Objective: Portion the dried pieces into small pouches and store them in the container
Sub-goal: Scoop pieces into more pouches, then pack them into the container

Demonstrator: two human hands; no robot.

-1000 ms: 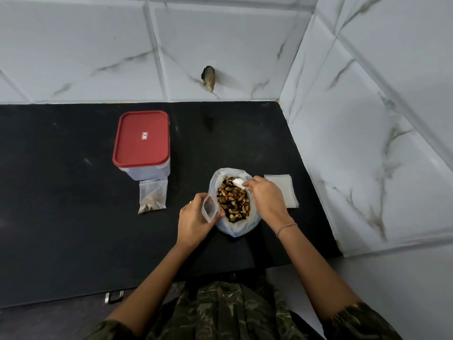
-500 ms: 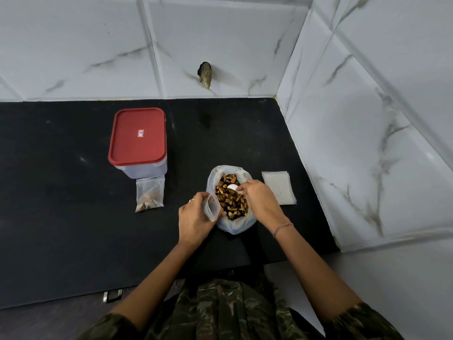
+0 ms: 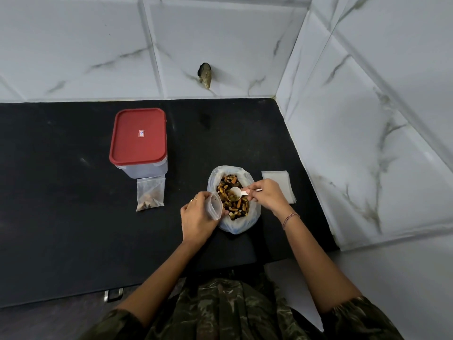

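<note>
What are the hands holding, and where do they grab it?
The left hand grips a pouch by its side. The right hand pinches a spoon by its handle.

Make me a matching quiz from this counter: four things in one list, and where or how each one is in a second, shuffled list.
Things
1. container
2. filled pouch
3. spoon
4. open pouch

Place or state
A. held in the right hand, over the bag
B. held in the left hand, at the bag's left edge
C. red lid on
D. lying flat just in front of the container

Pairs: 1-C, 2-D, 3-A, 4-B
</note>
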